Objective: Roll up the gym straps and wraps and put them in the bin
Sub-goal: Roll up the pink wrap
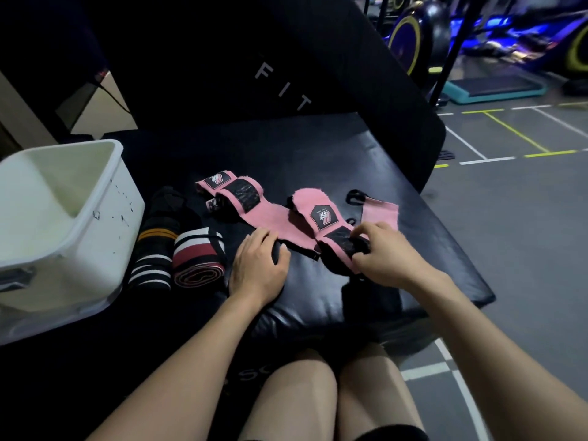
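Right hand (386, 251): fingers curled, pinching the black hook-and-loop end of the nearer pink wrap (323, 224), at the front middle of the black padded bench (366, 154).
Left hand (259, 264): palm down, fingers slightly bent, resting on the bench pad at the lower edge of the same pink wrap; whether it grips anything cannot be told.
Second pink wrap (234, 194): lying partly folded on the bench, just behind and left of the first, touching it.
Third pink piece (380, 210): flat on the bench, just behind the right hand, with black loops at its edge.
Red, white and black rolled wrap (199, 257): on the bench, just left of the left hand.
Black striped wrap (156, 249): beside that roll, further left.
White plastic bin (79, 230): at the bench's left end, open-topped, nothing visible inside.
Grey gym floor (525, 218): right of the bench, with painted lines.
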